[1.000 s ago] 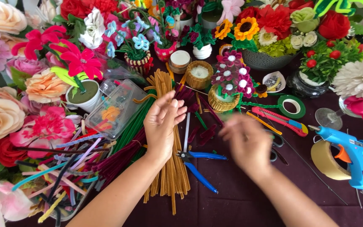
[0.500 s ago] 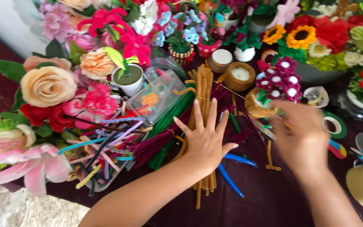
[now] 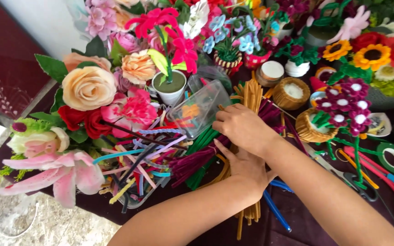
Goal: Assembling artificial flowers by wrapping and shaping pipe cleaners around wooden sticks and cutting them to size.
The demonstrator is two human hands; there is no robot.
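Best to keep the left hand (image 3: 247, 171) flat and steady on the bundle of tan pipe cleaners (image 3: 251, 98), so the loose stems stay in a row; fingers spread apart there, palm down, nothing clamped. Best also to pick with fingertips only, 1 stem at a time, rather than raking through the heap; right hand (image 3: 242, 127) crossed over the left, fingers curled together at the edge of the green pipe cleaners (image 3: 201, 139), just beside the clear plastic box (image 3: 197, 109); cannot tell whether a stem is actually pinched, since the fingertips are hidden. Tan bundle running under both hands, from near the small wicker pot (image 3: 290, 93) down past the left wrist; blue-handled pliers (image 3: 277, 209) just beside that wrist.
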